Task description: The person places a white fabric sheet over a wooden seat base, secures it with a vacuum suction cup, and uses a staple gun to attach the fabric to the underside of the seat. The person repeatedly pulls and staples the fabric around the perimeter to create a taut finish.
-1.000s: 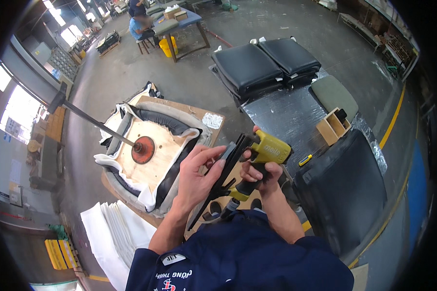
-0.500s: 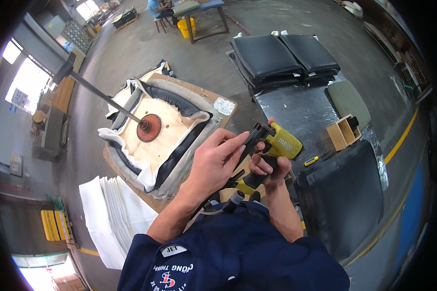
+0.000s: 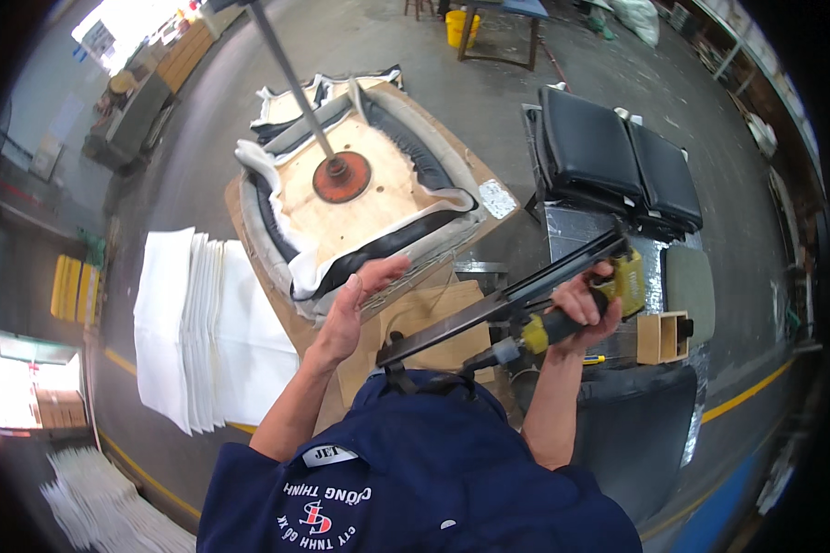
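My right hand [image 3: 583,311] is wrapped around the handle of a yellow and black pneumatic staple gun [image 3: 629,281]. The gun's long black magazine slants down across my front, and an air hose fitting [image 3: 503,352] joins the handle. My left hand [image 3: 355,309] holds nothing; its fingers stretch out beside the near edge of an upturned cushioned seat [image 3: 392,241]. That seat has a bare plywood base, a grey padded rim, and black and white cover edges folded loosely inward. A red-orange disc [image 3: 352,189] on a metal rod [image 3: 290,78] presses on the plywood.
The seat rests on a cardboard-topped stand [image 3: 272,313]. White sheets [image 3: 180,323] are stacked to the left. To the right, black cushions [image 3: 588,147], a small wooden box [image 3: 657,336] and a yellow cutter [image 3: 595,359] lie on a wrapped table. Behind stands a yellow bucket [image 3: 461,30].
My left hand has let go of the staple gun and moved left toward the seat, fingers opening. My right hand has carried the gun rightward and turned it, exposing its long magazine.
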A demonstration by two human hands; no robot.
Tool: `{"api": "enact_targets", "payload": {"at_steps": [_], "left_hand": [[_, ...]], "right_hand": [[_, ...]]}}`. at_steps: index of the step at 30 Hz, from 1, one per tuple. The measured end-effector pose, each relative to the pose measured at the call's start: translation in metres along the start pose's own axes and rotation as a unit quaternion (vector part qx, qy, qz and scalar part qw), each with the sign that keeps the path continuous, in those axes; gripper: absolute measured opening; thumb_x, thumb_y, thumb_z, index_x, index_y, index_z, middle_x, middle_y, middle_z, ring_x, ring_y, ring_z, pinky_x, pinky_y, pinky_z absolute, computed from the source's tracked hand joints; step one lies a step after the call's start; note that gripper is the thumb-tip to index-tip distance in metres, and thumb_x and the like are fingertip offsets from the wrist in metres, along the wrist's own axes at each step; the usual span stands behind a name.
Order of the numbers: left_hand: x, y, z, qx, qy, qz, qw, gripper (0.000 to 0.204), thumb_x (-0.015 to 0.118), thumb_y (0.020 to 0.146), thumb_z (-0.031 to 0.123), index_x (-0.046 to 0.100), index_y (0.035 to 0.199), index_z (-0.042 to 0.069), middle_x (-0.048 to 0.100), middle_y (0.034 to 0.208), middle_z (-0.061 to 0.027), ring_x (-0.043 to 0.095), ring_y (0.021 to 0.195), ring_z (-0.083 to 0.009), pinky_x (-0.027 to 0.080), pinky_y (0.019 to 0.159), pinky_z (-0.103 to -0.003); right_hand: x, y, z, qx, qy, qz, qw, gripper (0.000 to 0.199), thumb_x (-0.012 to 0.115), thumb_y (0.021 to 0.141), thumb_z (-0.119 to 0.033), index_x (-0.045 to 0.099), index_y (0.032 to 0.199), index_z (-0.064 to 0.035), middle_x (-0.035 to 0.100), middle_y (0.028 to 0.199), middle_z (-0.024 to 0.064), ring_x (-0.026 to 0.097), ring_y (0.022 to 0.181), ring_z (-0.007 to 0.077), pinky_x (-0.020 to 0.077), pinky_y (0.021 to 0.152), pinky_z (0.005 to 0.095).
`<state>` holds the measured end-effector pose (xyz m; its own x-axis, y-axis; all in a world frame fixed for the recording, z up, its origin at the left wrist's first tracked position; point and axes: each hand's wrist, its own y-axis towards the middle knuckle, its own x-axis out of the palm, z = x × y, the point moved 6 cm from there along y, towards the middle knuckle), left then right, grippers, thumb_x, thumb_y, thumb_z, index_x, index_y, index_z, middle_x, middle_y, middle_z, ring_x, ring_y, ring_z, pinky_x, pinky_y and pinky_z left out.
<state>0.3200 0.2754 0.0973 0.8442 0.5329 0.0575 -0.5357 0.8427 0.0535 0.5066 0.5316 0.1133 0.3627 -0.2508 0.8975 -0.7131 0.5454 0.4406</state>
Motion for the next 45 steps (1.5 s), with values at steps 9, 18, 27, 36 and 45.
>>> {"api": "enact_targets", "payload": {"at_steps": [9,18,27,36,45], "left_hand": [[0.057,0.021,0.025,0.087,-0.220,-0.067,0.969,0.096,0.023,0.100,0.076,0.026,0.163,0.004,0.032,0.165,-0.0192,0.036,0.149,-0.0324,0.025,0.123,-0.047],[0.072,0.079,0.072,0.382,-0.016,-0.105,0.918,0.078,0.030,0.107,0.056,0.030,0.161,0.000,0.035,0.161,-0.0252,0.031,0.152,-0.0396,0.020,0.124,-0.053],[-0.115,0.032,-0.152,0.147,0.643,-0.186,0.729,0.062,0.041,0.102,0.058,0.049,0.154,0.025,0.036,0.167,0.0053,0.019,0.159,-0.0281,0.002,0.124,-0.069],[-0.128,0.055,-0.169,0.204,0.601,-0.229,0.738,0.066,0.039,0.103,0.055,0.036,0.162,0.027,0.027,0.171,0.0096,0.011,0.161,-0.0269,0.005,0.126,-0.066],[-0.114,0.077,-0.181,0.170,0.574,-0.150,0.787,0.065,0.039,0.102,0.057,0.047,0.157,0.025,0.038,0.166,0.0103,0.014,0.160,-0.0283,0.006,0.126,-0.066]], "right_hand": [[-0.006,0.021,0.050,0.091,-0.035,0.060,0.993,0.047,0.069,0.096,-0.012,0.051,0.137,0.0015,0.063,0.135,0.0094,0.055,0.063,0.0062,0.0484,0.060,0.0239],[0.007,0.038,0.041,0.101,-0.156,0.049,0.981,0.067,0.060,0.101,-0.019,0.028,0.158,-0.0055,0.057,0.138,0.0170,0.059,0.064,0.0098,0.0497,0.060,0.0231],[-0.029,0.059,0.109,0.252,-0.664,0.158,0.686,0.093,0.067,0.088,0.007,0.022,0.165,-0.0176,0.064,0.127,0.0207,0.074,0.082,0.0224,0.0620,0.073,0.0323],[-0.153,0.046,0.182,0.411,-0.634,0.291,0.587,0.088,0.076,0.093,-0.007,0.024,0.163,-0.0145,0.068,0.115,0.0114,0.072,0.074,0.0194,0.0599,0.064,0.0313],[-0.179,0.074,0.203,0.437,-0.656,0.285,0.545,0.078,0.074,0.093,-0.006,0.034,0.160,-0.0104,0.071,0.109,0.0101,0.066,0.063,0.0139,0.0539,0.054,0.0279]]}}
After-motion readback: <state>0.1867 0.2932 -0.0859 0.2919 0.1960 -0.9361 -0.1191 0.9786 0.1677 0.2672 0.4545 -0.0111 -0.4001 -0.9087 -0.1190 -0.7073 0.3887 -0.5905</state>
